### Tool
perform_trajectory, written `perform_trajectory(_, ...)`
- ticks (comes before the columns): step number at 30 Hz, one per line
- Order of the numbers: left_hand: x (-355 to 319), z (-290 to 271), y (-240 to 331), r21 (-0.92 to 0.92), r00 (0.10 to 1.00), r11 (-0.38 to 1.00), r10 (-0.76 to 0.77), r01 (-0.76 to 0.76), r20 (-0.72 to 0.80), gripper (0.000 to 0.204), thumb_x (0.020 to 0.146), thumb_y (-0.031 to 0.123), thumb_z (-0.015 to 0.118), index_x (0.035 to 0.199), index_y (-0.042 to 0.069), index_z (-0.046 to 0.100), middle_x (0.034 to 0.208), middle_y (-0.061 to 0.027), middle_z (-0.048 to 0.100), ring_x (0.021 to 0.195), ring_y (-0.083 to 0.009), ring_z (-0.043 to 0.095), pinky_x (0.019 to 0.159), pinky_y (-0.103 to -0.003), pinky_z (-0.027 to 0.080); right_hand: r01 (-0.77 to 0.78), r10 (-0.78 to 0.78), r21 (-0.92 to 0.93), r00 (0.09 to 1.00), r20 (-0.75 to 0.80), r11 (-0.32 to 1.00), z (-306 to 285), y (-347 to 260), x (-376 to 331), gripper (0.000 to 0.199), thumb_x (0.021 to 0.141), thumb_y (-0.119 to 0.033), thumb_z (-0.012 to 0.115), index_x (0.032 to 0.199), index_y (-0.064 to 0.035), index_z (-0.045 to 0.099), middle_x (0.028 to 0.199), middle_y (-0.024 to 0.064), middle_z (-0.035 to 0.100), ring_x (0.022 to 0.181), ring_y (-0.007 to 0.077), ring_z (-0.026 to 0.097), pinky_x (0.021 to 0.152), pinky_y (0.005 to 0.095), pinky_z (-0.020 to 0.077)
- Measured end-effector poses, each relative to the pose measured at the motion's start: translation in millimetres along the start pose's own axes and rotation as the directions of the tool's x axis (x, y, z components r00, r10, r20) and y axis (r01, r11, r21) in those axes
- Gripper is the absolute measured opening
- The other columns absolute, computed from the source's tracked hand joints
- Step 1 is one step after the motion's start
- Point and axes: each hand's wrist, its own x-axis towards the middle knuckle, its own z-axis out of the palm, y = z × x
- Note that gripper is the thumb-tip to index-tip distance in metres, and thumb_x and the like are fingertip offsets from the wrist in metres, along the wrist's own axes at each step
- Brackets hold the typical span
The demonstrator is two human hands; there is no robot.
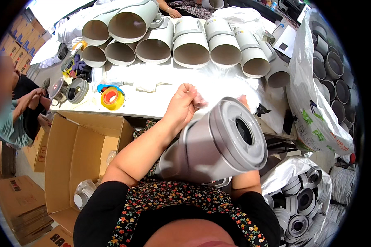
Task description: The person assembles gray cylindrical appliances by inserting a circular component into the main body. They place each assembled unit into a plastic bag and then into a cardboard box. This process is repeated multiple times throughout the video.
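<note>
A large grey plastic canister point(198, 152) lies tilted in front of my body, its ringed end piece point(231, 119) with a dark round opening facing up and to the right. My left hand point(184, 101) is closed with thumb and fingers pinched together, just beyond the canister at the table's edge. What it pinches is too blurred to make out. Past the canister, only a blurred bit of my right hand point(244, 100) shows, next to bright, clear plastic film point(235, 84). The canister hides the rest of that hand, and its forearm emerges below.
Several open grey canisters point(154, 47) line the white table's point(132, 92) far side. Yellow tape point(112, 98) and grey rings point(77, 90) lie left. A cardboard box point(70, 152) stands at my left; bags of grey parts point(301, 201) at right. Other people sit at left and across.
</note>
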Motion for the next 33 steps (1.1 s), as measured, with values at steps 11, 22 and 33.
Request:
perform_trajectory(11, -63.9, -63.7, 15.1, 0.967, 0.941, 0.198, 0.325, -0.159, 0.088, 0.016, 0.079, 0.003, 0.051, 0.094, 0.002, 0.057, 0.08, -0.0136, 0.055, 0.079, -0.0297, 0.055, 0.072, -0.035, 0.044, 0.891, 0.039, -0.453, 0.452, 0.891, 0.033, -51.8, -5.7, -106.4, 0.01, 0.085, -0.015, 0.061, 0.088, -0.006, 0.062, 0.069, 0.0016, 0.06, 0.057, 0.0146, 0.056, 0.052, 0.0283, 0.0439)
perform_trajectory(22, -186.9, -58.7, 36.3, 0.964, 0.974, -0.234, 0.155, -0.125, 0.164, 0.048, 0.074, 0.023, 0.068, 0.116, 0.005, 0.053, 0.119, -0.0159, 0.05, 0.114, -0.0337, 0.044, 0.095, -0.044, 0.035, 0.42, 0.603, -0.906, 0.708, 0.367, 0.057, -128.4, 150.2, -56.1, 0.017, 0.084, -0.015, 0.058, 0.089, 0.0004, 0.062, 0.077, 0.0128, 0.061, 0.071, 0.0173, 0.056, 0.068, 0.0326, 0.0464)
perform_trajectory(33, -205.4, -74.9, 150.7, 0.928, 0.782, 0.372, 0.574, 0.013, -0.241, 0.038, 0.083, 0.018, 0.065, 0.116, 0.005, 0.052, 0.11, -0.0061, 0.054, 0.098, -0.015, 0.054, 0.081, -0.027, 0.046, 0.379, 0.568, -0.828, 0.604, 0.559, 0.413, 1.8, 122.9, -63.3, 0.027, 0.084, -0.004, 0.058, 0.111, 0.0008, 0.057, 0.092, 0.0071, 0.064, 0.086, 0.0145, 0.06, 0.078, 0.0271, 0.0471)
